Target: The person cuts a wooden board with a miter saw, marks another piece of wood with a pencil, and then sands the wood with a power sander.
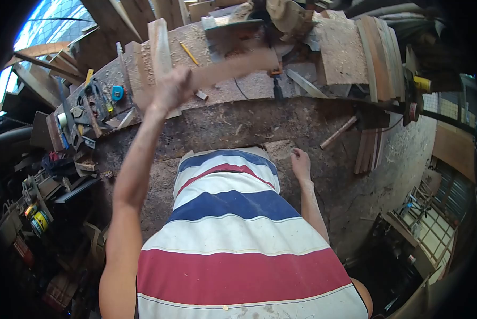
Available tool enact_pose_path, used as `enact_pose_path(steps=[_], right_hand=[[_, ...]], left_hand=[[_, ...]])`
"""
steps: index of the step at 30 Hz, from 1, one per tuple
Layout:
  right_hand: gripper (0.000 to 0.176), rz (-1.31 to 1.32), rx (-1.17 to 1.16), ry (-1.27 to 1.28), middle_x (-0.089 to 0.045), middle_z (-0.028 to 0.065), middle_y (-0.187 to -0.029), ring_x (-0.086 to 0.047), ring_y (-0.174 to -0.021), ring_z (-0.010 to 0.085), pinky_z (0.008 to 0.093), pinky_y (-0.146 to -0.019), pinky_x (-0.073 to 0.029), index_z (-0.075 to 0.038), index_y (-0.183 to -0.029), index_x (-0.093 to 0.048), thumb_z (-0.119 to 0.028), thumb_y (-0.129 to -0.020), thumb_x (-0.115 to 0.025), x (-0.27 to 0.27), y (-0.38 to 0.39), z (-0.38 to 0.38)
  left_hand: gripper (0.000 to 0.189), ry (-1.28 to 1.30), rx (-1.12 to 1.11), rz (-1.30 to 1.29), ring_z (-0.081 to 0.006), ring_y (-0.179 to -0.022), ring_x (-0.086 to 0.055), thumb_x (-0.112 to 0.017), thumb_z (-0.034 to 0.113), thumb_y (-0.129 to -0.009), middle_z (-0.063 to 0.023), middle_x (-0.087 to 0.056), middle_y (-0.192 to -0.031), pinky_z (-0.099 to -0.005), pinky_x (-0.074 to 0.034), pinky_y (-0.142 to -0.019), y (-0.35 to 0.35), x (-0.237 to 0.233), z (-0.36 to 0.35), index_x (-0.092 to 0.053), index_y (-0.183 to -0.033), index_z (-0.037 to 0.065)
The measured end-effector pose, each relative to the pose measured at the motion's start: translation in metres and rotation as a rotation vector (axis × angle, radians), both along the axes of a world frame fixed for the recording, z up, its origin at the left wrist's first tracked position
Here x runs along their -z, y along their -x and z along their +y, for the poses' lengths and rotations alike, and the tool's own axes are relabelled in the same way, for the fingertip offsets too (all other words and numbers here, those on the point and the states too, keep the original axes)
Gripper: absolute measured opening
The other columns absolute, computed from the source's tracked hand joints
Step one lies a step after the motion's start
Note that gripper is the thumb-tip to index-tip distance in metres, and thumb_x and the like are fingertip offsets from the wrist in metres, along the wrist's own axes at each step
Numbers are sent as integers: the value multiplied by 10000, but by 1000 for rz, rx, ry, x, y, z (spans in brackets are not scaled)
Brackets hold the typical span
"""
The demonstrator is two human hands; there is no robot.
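Observation:
My left hand (173, 87) is closed around one end of a flat wooden board (233, 69), holding it above the workbench. The board is slightly blurred and stretches right, its far end close to a machine with a metal table (233, 34). My right hand (300, 159) hangs low beside my striped shirt, away from the bench, fingers loosely curled in and nothing visible in them. Near the board lie a yellow pencil (189, 53) and a small pale block (202, 95). A black-handled clamp (277, 85) stands at the bench's front edge.
Sawdust covers the workbench (329, 64). Hand tools and a blue tape measure (117, 93) lie at its left end. Upright planks (379, 58) stand at the right. A hammer (339, 132) with a wooden handle is below the bench edge. Leaning boards (368, 151) stand at lower right.

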State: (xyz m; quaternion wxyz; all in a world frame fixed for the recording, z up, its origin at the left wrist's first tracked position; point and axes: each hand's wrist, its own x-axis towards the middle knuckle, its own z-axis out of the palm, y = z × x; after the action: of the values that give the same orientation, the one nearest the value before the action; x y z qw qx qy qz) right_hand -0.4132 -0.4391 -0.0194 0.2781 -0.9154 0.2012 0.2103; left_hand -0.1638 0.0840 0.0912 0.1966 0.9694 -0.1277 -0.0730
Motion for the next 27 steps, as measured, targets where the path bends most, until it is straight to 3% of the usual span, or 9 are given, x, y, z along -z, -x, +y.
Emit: enact_pose_path(steps=[3,7,11,15,17,20,22,25,27], right_hand=[[340,-146,40,-61,-749,276,-1214,-731,-1125,446,478,-1000,-575,9,-1294,-759,-186,-1027,-681,-32,-36,29],[282,-319,-101,-106,-766,250,-1204,-746,-1115,423,463,-972,-587,0,-1262,-768,-155,-1066,-638,-60,-84,97],[284,-352,-346,-305,-777,241,-1172,-749,-1114,417,474,-969,-582,-10,-1261,-768,-174,-1073,-634,-78,-157,201],[342,-322,-624,-314,-751,268,-1231,-730,-1159,443,504,-998,-584,5,-1302,-731,-232,-1073,-641,-40,-258,310],[394,-287,-704,-144,-721,305,-1276,-717,-1192,469,523,-1022,-590,29,-1329,-676,-268,-1072,-661,-15,-305,360],[451,-270,-705,101,-704,333,-1281,-717,-1204,490,546,-1037,-597,37,-1338,-629,-300,-1049,-709,22,-355,416],[440,-231,-598,138,-760,322,-1173,-751,-1151,510,570,-1003,-611,28,-1305,-650,-320,-1043,-715,64,-380,433],[407,-106,-800,76,-767,337,-1187,-765,-1150,494,568,-1008,-614,40,-1309,-648,-246,-1022,-690,47,-393,427],[353,-152,-847,118,-775,339,-1149,-770,-1161,460,563,-1011,-614,45,-1256,-679,-201,-1004,-656,40,-387,420]], left_hand=[[510,90,-17,210,-416,-1012,-714,-923,243,-802,-187,-701,-1072,-524,-588,-897,91,15,-11,-624,-1156,30],[691,56,35,333,-337,-1266,-640,-971,272,-678,-126,-664,-1288,-487,-532,-1016,194,97,-9,-629,-1245,74],[791,24,43,114,-366,-1346,-585,-986,303,-655,-145,-636,-1346,-508,-456,-1170,231,136,1,-625,-1321,75],[743,209,-90,65,-383,-1328,-583,-982,390,-742,-165,-633,-1338,-542,-423,-1204,209,96,-2,-658,-1327,65],[700,179,-349,-132,-380,-1277,-611,-949,444,-806,-184,-650,-1301,-523,-479,-1135,184,85,2,-667,-1309,47],[823,74,-709,-163,-409,-1257,-630,-956,476,-803,-219,-637,-1329,-512,-506,-1112,127,83,22,-607,-1392,19],[904,77,-903,-111,-425,-1256,-637,-965,485,-796,-240,-621,-1348,-514,-518,-1105,90,88,28,-560,-1446,4],[1023,103,-1002,32,-448,-1280,-635,-968,513,-786,-263,-591,-1370,-542,-541,-1076,52,113,23,-483,-1515,-18],[944,207,-1018,6,-482,-1199,-680,-926,484,-796,-282,-575,-1376,-584,-582,-992,42,135,26,-490,-1472,-9]])
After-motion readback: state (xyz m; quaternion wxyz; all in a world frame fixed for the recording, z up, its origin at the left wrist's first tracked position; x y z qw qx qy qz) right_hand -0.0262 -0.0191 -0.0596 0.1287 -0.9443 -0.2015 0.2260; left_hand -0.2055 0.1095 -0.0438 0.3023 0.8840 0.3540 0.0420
